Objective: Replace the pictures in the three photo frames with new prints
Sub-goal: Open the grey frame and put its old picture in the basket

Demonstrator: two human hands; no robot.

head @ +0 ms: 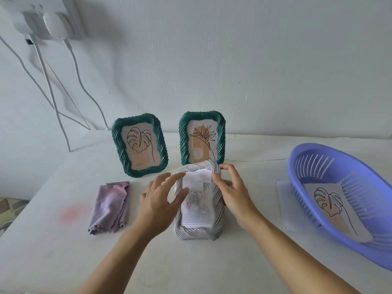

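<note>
Silver frame [198, 231] stands on worktop [191, 268] between the hands. Right hand [232, 194] grip is curled round its right edge. Left hand [161, 198] grip is wide, fingers straight on the front. Purple cloth [110, 206] left of grip. Blue basket [291, 170] with print [339, 211] on the right. Just behind: leaf green frame [140, 145], flower green frame [202, 137].

Three frames [118, 149] [220, 136] [197, 233], one basket [311, 164] (one cloth [110, 206])

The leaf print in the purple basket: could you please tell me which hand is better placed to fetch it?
Probably the right hand: the basket with the leaf print sits on its side, while the left hand is across the silver frame.
</note>
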